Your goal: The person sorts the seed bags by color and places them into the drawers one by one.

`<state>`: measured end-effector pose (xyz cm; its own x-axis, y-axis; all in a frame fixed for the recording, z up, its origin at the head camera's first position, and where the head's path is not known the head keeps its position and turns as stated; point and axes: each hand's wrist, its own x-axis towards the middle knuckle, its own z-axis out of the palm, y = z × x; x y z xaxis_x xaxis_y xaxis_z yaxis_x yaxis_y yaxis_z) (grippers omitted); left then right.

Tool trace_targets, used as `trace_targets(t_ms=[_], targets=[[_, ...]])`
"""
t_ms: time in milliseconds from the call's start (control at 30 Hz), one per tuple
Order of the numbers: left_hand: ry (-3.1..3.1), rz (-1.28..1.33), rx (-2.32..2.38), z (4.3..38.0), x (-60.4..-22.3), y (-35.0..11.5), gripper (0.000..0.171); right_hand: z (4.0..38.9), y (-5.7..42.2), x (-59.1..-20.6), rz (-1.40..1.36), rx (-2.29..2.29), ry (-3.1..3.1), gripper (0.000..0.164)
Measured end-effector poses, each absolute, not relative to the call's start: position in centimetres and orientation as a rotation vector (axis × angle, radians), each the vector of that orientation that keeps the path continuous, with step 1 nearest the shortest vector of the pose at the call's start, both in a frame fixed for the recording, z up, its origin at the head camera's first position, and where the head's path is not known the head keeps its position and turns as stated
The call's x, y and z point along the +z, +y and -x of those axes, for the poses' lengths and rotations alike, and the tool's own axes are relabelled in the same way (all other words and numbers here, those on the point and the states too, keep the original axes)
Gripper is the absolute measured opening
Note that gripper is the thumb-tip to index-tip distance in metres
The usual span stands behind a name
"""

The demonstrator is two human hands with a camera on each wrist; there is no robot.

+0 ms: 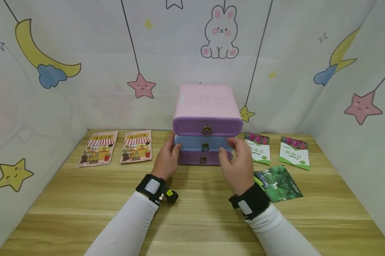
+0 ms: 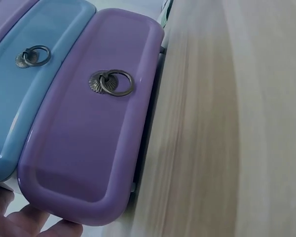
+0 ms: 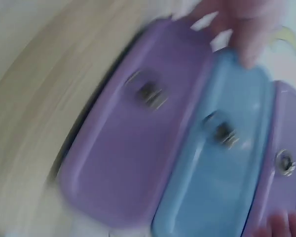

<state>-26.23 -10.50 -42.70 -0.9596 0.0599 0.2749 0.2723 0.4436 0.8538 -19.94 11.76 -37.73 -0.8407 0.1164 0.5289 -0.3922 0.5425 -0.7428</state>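
A small cabinet of drawers [image 1: 208, 99] stands on the table, with a pink top, a purple upper drawer [image 1: 186, 127], a blue middle drawer [image 1: 189, 142] and a purple bottom drawer [image 1: 190, 159]. Each front bears a metal ring pull. Against the cabinet's left side rests my left hand [image 1: 167, 160], its thumb at the blue drawer's left end. Its fingers [image 2: 27, 219] touch the side in the left wrist view. My right hand [image 1: 238, 165] is by the right end, loosely bent fingers near the blue front. Blurred right fingertips [image 3: 281, 224] show in the right wrist view.
Two packets with a striped shop awning [image 1: 98, 149] [image 1: 136, 146] lie left of the cabinet. To the right are two flower seed packets [image 1: 258, 147] [image 1: 294, 152] and a green fruit packet [image 1: 278, 183], partly behind my right wrist. A patterned cloth backdrop [image 1: 167, 53] rises behind the table.
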Motion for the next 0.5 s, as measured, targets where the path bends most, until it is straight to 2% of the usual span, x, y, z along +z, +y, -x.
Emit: trace_targets(t_ms=[233, 500], targets=[[-2.496, 0.288, -1.537, 26.4, -43.2, -10.6, 0.053, 20.6, 9.4, -36.4, -0.167, 1.801, -2.234, 0.040], [-2.496, 0.303, -1.532, 26.4, -43.1, -10.8, 0.053, 21.2, 8.0, -36.1, -0.102, 2.065, -2.120, 0.036]])
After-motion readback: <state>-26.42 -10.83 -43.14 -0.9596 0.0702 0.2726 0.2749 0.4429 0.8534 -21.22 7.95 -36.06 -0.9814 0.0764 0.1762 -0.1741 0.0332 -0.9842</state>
